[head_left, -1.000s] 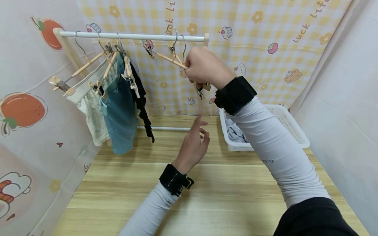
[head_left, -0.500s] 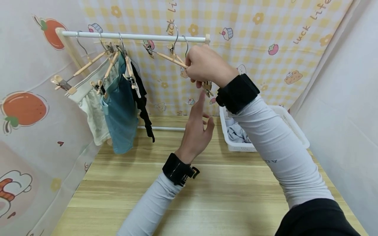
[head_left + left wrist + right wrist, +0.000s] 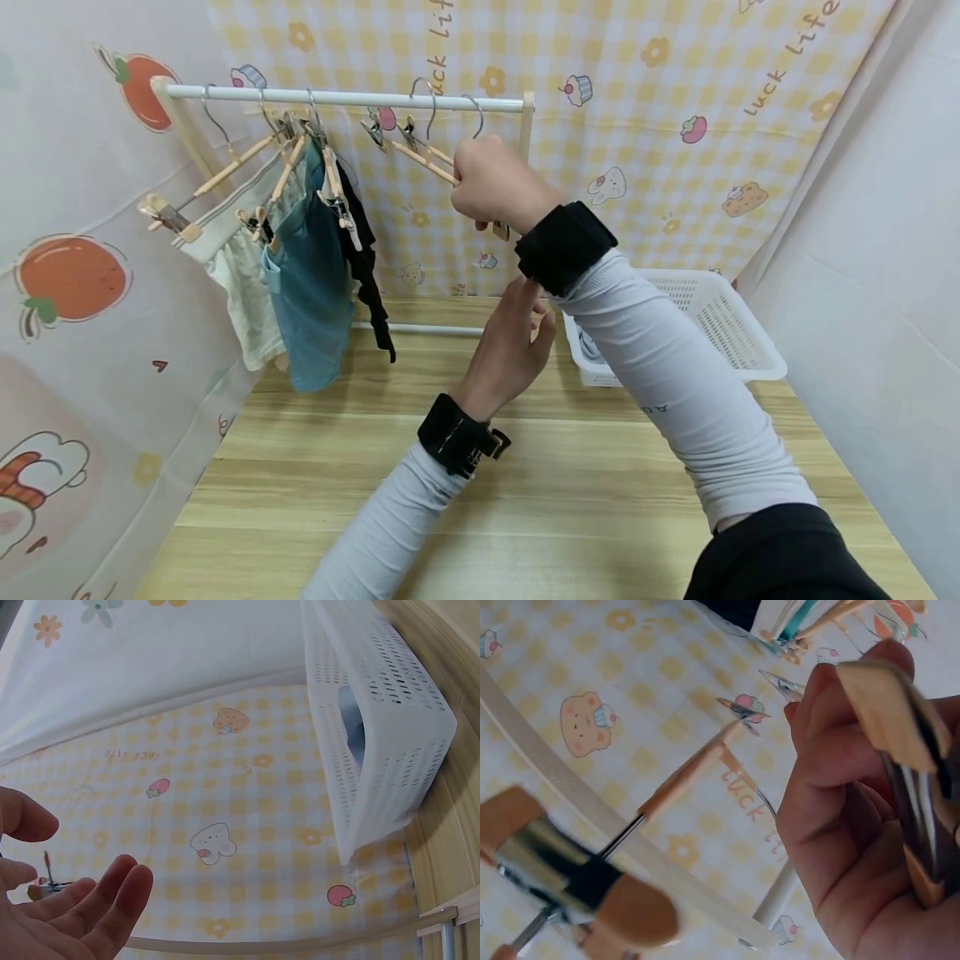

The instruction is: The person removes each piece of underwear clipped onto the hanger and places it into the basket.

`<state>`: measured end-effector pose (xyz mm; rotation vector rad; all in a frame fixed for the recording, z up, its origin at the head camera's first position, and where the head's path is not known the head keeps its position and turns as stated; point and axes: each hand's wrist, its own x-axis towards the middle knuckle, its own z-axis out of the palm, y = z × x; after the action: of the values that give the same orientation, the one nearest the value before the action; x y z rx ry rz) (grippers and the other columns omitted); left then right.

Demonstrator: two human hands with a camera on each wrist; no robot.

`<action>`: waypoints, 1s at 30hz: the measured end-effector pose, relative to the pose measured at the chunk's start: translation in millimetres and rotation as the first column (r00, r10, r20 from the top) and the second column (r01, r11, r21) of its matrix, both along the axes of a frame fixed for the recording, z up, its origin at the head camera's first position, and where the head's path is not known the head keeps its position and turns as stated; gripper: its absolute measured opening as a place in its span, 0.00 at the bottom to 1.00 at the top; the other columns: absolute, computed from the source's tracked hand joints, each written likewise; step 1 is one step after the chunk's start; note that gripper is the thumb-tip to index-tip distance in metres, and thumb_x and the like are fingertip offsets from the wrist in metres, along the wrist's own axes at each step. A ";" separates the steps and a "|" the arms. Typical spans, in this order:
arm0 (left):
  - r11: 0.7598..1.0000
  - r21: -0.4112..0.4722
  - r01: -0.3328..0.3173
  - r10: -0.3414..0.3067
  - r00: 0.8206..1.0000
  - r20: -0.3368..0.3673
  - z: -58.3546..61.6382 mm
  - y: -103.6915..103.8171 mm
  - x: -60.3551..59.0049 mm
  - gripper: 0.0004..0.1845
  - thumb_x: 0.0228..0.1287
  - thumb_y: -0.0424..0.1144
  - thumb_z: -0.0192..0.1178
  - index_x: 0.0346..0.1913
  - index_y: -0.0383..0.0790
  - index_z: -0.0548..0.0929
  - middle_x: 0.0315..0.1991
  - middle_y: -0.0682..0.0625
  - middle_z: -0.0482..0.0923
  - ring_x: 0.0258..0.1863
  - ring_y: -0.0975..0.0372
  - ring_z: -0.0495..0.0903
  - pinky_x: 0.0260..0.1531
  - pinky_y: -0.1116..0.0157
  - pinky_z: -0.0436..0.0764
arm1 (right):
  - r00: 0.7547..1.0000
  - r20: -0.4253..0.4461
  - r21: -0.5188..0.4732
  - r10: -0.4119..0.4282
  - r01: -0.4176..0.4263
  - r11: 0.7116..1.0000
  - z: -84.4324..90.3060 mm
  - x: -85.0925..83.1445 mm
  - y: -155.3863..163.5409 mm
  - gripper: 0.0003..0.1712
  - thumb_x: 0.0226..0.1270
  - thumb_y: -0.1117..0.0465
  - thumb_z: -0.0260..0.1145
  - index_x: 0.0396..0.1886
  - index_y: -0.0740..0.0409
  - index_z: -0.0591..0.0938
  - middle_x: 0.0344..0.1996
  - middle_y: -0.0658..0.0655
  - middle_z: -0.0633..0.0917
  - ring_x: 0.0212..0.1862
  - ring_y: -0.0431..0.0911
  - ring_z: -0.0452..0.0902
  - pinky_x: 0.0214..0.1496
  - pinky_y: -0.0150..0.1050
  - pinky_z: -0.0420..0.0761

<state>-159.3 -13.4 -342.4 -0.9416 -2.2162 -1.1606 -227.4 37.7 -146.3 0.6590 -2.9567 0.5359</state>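
Right hand point(image 3: 491, 183) grips a wooden clip hanger point(image 3: 420, 158) near the rail point(image 3: 352, 98); left hand point(image 3: 513, 346), apparently empty, has relaxed fingers.

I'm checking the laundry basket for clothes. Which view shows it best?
The left wrist view: the white basket fills the frame, cloth visible inside. The head view shows it partly behind the right arm; the right wrist view misses it.

You wore 2 pale grey sleeves, a black strap at each wrist, and a black top.
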 end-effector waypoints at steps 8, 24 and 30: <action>0.999 -0.029 0.013 -0.010 0.995 0.098 -13.8 -6.9 7.0 0.26 0.81 0.29 0.51 0.78 0.35 0.71 0.63 0.38 0.78 0.48 0.53 0.83 0.46 0.62 0.87 | 0.999 0.021 0.038 -0.026 0.025 0.999 -7.6 -11.4 -2.0 0.14 0.74 0.72 0.53 0.37 0.64 0.86 0.17 0.51 0.83 0.20 0.44 0.83 0.18 0.29 0.73; 0.998 0.025 -0.062 0.051 0.951 0.305 -43.9 -36.2 15.4 0.24 0.83 0.32 0.53 0.77 0.40 0.75 0.67 0.44 0.80 0.46 0.58 0.83 0.41 0.64 0.85 | 1.000 0.003 0.037 -0.016 0.016 0.999 -15.2 1.6 15.9 0.06 0.79 0.67 0.60 0.46 0.65 0.81 0.36 0.58 0.81 0.24 0.43 0.76 0.26 0.33 0.75; 0.996 0.056 -0.075 0.052 0.940 0.337 -46.4 -40.4 18.1 0.24 0.82 0.33 0.54 0.76 0.40 0.76 0.67 0.45 0.81 0.46 0.58 0.84 0.40 0.65 0.86 | 0.999 -0.052 0.064 0.005 -0.002 0.998 -18.2 10.2 21.9 0.10 0.81 0.62 0.62 0.50 0.65 0.84 0.34 0.58 0.81 0.28 0.44 0.73 0.32 0.36 0.73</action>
<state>-141.2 -53.8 -388.8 -0.6784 -2.4298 -1.4458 -217.2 59.6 -164.5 0.6736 -2.9352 0.4201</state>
